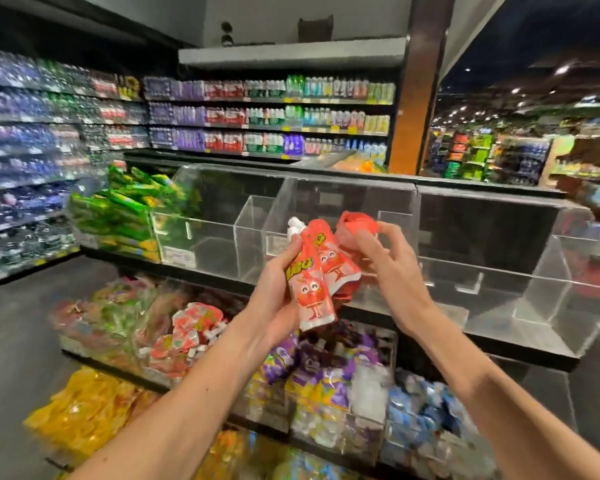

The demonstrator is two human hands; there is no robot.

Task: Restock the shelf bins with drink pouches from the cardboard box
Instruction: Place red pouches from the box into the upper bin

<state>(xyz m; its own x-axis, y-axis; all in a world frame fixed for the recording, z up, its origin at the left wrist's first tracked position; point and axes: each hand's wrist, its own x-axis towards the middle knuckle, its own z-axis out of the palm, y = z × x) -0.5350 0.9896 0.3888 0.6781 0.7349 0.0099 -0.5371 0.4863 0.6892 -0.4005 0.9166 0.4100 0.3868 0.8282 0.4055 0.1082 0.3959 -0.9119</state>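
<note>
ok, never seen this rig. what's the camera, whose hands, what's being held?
No machine here: one wide-angle camera worn on a person's head looks forward and down at their bare hands in a shop aisle. The left hand grips a few red drink pouches; the right hand holds another red pouch beside them. Behind stand clear shelf bins, with green pouches at the left. Lower bins hold more of the red kind and purple pouches. The cardboard box is not in view.
</note>
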